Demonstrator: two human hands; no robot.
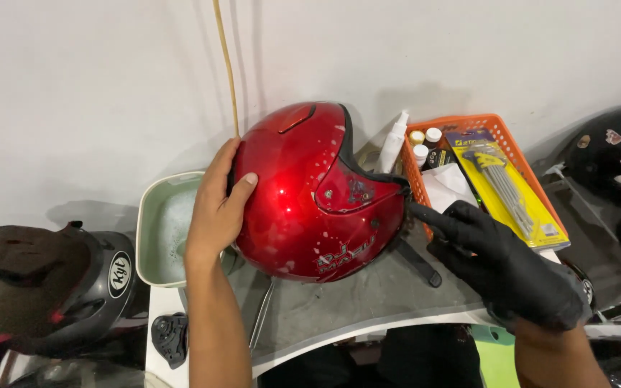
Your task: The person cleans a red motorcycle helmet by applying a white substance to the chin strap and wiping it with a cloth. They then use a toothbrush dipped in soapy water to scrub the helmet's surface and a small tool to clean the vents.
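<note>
— What do you get from the head view?

— I see the red helmet (310, 190) lying on its side on the grey surface (339, 294), crown toward the wall, open rim facing right. My left hand (217, 205) is bare and spread flat over the shell's left side, bracing it; it presses the shell and closes on nothing.

— And the right?

— My right hand (504, 262), in a black glove, lies to the right of the helmet, forefinger stretched left so its tip meets the rim's edge just below the visor pivot. The other fingers are loosely curled; it holds nothing.

— Which is nearer?

— Both touch. The rim lies left of the gloved hand, beside the orange basket (522, 144).
</note>
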